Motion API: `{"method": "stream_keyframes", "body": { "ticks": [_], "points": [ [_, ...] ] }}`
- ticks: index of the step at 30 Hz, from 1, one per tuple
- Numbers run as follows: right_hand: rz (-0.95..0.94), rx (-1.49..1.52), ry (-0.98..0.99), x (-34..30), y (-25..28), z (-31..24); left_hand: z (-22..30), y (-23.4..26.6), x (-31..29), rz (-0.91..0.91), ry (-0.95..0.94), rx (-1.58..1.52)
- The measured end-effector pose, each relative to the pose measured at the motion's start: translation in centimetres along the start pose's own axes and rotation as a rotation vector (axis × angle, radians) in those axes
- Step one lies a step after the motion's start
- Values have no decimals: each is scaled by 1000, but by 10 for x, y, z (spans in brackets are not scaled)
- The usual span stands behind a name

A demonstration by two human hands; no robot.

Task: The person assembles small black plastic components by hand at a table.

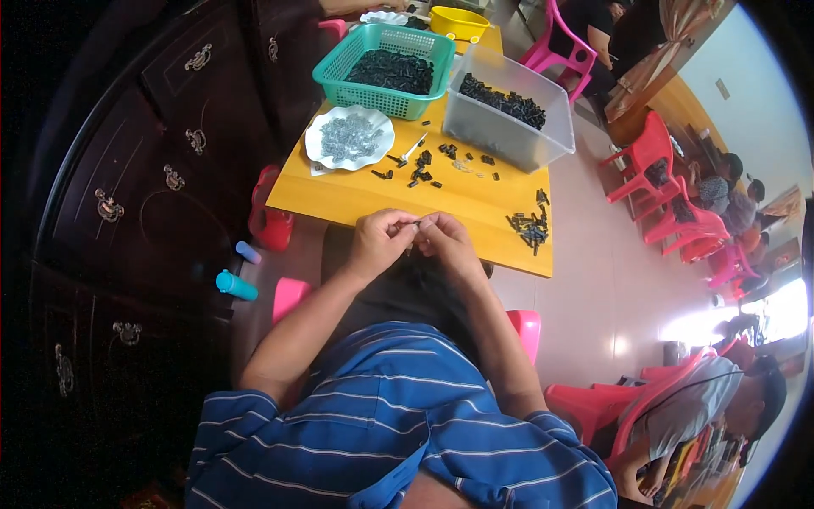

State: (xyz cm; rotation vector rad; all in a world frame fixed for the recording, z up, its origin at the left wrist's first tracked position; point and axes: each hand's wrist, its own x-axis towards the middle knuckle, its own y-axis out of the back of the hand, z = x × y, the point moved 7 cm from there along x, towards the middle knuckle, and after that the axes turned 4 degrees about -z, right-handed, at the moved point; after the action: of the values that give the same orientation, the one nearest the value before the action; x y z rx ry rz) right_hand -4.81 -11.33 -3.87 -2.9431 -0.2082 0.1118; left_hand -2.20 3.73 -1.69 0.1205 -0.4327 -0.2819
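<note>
Just in front of the yellow table's (339,193) near edge, my left hand (379,244) and my right hand (451,244) meet, fingertips pinched together. A small dark piece (417,224) shows between them; its exact kind is too small to make out. Beyond my hands lie scattered small black parts (421,168), some tiny clear bits (462,166) and a thin white pointed tool (415,148). To the left is a white wavy-edged plate (315,146) heaped with small clear pieces (350,136). A pile of black parts (532,229) rests at the right front corner.
At the back stand a green basket (335,92) and a translucent bin (475,127), both holding black parts. Farther off is a yellow basin (458,24). Dark cabinets (127,170) line the left; a teal bottle (236,285) is nearby. Pink chairs and other people (695,399) are at right.
</note>
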Motion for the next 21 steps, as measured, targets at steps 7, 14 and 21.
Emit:
{"method": "stream_keyframes", "body": {
  "ticks": [7, 14, 21],
  "points": [
    [363, -733, 289, 37, 78, -47, -15, 3, 2, -16, 159, -91],
    [613, -1158, 259, 63, 142, -68, -21, 2, 1, -34, 230, -129],
    [600, -1285, 190, 80, 149, -54, -20, 2, 2, -22, 227, -151]
  ]
}}
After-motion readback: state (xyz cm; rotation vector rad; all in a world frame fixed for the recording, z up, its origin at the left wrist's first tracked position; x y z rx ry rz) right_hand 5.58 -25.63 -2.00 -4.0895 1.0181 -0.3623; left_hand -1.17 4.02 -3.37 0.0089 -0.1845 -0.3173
